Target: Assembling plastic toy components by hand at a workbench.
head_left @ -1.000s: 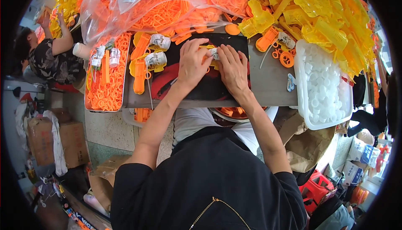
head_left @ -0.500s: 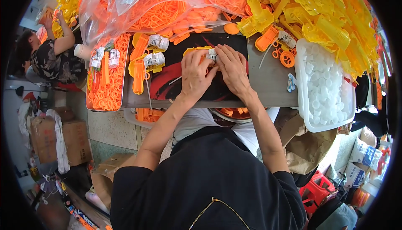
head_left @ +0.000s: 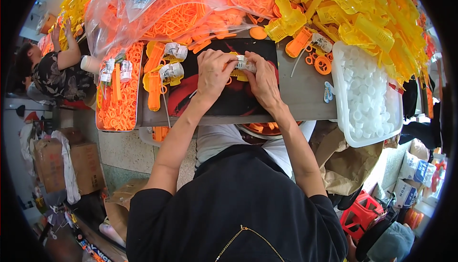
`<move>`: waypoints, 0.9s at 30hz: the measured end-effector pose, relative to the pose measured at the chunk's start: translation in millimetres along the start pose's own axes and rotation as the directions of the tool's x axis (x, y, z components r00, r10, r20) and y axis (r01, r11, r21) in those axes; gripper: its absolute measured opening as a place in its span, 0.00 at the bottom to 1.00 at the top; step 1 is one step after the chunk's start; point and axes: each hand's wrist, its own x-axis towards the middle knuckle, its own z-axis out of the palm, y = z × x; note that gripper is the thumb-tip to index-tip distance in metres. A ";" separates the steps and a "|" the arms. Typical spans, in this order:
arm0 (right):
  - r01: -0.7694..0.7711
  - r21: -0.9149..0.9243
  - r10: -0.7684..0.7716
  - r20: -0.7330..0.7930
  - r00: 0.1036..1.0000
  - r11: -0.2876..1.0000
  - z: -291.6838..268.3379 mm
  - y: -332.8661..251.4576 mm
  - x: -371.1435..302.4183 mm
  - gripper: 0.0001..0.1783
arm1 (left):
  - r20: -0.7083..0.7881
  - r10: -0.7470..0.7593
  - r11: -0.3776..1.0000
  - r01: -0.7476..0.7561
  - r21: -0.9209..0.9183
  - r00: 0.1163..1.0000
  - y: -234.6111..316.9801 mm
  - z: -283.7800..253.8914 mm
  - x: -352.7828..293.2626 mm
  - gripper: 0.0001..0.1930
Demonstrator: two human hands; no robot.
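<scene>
My left hand and my right hand meet above a black mat with red streaks. Between their fingertips they grip a small white cylinder part with print on it. Yellow plastic shows just behind and below it, and bits of orange beside it; my fingers hide much of the piece. A thin white stick end pokes out near my left wrist. Left of the mat lie two similar assemblies, each with an orange bar, a white cylinder and a yellow shell.
An orange-filled tray stands left, a white bin of translucent caps right. Bagged orange rings and heaped yellow shells line the back. Another assembly and a blue clip-like piece lie right. A person sits far left.
My hands have drawn slightly apart, the left one shifting left. The white cylinder now shows more between my fingers, turned lengthwise. The whole view has shifted a little.
</scene>
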 end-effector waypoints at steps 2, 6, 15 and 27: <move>0.008 0.003 -0.008 0.009 1.000 1.000 0.6 -1.5 0.0 0.23 | 0.007 -0.016 1.000 0.017 -0.013 1.000 1.2 2.3 2.8 0.04; 0.024 -0.038 -0.023 0.014 1.000 0.999 -0.9 -1.9 -0.3 0.23 | 0.034 0.107 0.984 -0.110 0.137 0.994 3.0 0.0 9.3 0.04; 0.061 -0.123 -0.059 0.016 0.998 0.991 1.1 -3.4 -3.1 0.22 | 0.106 0.213 0.957 -0.229 0.177 0.971 5.5 -2.5 14.8 0.06; 0.091 -0.373 -0.091 0.019 0.996 0.923 4.5 -11.6 -2.8 0.14 | 0.000 -0.056 0.987 0.056 -0.152 0.998 11.0 3.8 -9.3 0.14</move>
